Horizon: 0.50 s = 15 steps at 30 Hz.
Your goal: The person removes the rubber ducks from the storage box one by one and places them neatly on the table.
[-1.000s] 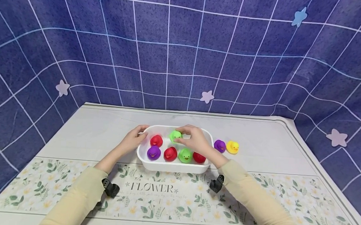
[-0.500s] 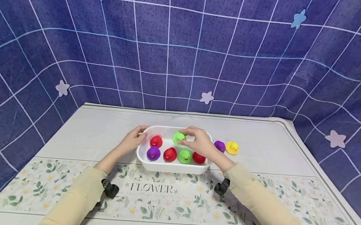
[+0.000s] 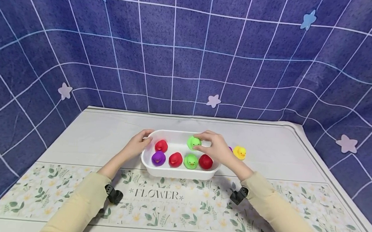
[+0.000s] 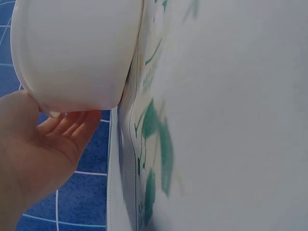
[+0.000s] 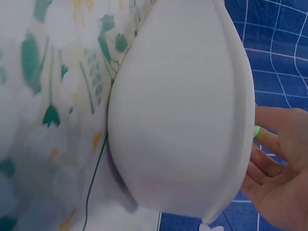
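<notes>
The right hand (image 3: 214, 149) pinches a light green duck (image 3: 193, 142) between thumb and fingertips, over the far right part of the white tub (image 3: 178, 172). This duck is small, of bright lime colour, round and smooth, and a part of it is covered by the fingers; I cannot tell if it touches the floor of the tub. The left hand (image 3: 136, 144) rests at the left end of the tub with fingers curled on the rim. Inside the tub there are a red duck (image 3: 161, 145) at the back and, in the front row, a purple duck (image 3: 158, 158), a second red duck (image 3: 175, 159), a darker green duck (image 3: 190, 161) and a third red duck (image 3: 205, 161). On the flowered cloth (image 3: 268, 151), just to the right of the tub, stands a yellow duck (image 3: 240, 152).
</notes>
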{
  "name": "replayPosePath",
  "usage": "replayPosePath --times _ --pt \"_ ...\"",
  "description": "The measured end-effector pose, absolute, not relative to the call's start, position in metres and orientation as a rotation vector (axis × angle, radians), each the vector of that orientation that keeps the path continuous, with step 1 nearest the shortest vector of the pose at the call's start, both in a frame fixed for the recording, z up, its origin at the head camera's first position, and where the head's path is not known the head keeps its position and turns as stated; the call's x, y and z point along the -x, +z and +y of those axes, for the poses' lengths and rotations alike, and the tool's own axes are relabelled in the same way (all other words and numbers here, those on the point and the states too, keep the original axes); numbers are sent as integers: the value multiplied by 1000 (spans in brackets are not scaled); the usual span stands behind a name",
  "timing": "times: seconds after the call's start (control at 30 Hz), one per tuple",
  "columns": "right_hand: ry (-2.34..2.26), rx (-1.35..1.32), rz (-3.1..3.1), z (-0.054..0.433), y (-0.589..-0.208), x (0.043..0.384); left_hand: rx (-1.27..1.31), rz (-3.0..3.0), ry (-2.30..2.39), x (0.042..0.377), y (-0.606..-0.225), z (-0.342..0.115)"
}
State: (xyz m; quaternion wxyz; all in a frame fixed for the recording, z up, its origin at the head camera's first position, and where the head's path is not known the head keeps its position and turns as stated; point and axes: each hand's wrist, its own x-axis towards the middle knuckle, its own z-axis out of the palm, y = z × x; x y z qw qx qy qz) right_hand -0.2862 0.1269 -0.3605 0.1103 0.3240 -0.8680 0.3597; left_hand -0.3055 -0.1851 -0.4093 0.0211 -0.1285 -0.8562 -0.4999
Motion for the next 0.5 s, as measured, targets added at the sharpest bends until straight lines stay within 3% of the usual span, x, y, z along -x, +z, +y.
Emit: replayPosePath --times 0.5 --pt "1073 -842 -2543 156 -360 282 393 -2658 -1541 306 -411 -185"
